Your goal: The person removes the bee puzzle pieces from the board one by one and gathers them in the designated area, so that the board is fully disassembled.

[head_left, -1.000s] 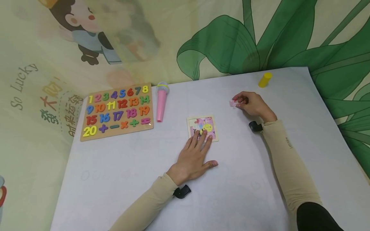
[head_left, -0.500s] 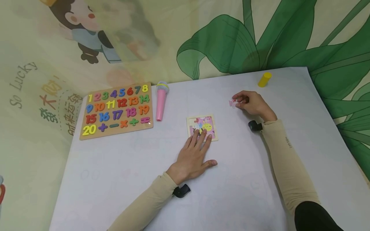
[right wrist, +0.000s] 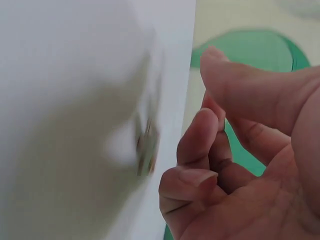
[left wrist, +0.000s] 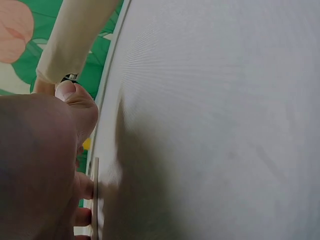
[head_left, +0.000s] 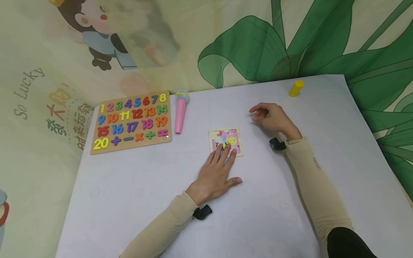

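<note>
Right hand [head_left: 273,118]: fingers bent, thumb apart from the nearest fingertips, nothing held. Clear of them, a small blurred item [right wrist: 146,150] shows against the white table [head_left: 145,182]; the blur leaves its long axis, and whether it touches down, undetermined. The square puzzle [head_left: 233,136] lies leftward of this hand and closer to the person. Left hand [head_left: 213,177] is nearer, straight fingers resting on its near side.
</note>
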{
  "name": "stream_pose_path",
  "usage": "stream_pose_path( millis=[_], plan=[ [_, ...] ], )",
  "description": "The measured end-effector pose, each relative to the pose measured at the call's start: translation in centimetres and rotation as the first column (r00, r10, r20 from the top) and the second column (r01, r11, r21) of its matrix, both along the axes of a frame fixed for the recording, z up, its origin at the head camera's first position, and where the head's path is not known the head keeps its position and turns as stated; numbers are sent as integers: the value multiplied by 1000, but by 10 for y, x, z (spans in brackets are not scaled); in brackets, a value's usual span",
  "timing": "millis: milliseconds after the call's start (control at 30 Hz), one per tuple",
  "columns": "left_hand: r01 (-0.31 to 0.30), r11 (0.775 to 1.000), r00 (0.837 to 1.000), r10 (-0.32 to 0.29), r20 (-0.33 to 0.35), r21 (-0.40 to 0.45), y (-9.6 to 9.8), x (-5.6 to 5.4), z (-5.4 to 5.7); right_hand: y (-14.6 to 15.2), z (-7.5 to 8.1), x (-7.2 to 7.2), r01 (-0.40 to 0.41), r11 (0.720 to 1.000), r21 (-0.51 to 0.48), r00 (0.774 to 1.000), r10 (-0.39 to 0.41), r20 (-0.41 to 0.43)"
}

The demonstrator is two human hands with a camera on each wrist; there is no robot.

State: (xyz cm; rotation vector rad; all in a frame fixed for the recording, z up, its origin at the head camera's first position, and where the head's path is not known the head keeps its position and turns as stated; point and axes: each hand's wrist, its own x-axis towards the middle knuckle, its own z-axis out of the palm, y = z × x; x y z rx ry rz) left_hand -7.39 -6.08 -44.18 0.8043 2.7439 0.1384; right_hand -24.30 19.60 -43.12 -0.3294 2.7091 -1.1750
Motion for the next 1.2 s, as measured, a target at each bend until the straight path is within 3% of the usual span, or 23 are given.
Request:
stream_pose_path(
  millis=[300,567,1200],
  plan=[
    [3,1000,1000,-3,-10,-9,0,-1,-3,-43,0,9,-189,982,18,982,189,-8],
    [4,1000,1000,-4,8,-17,2,-1,-2,-64,-5,14,-290,957,15,957,289,13],
    [9,999,1000,-9,-2,-38,0,-1,-3,-82,1,24,-250,963,101,965,256,-59]
  ],
)
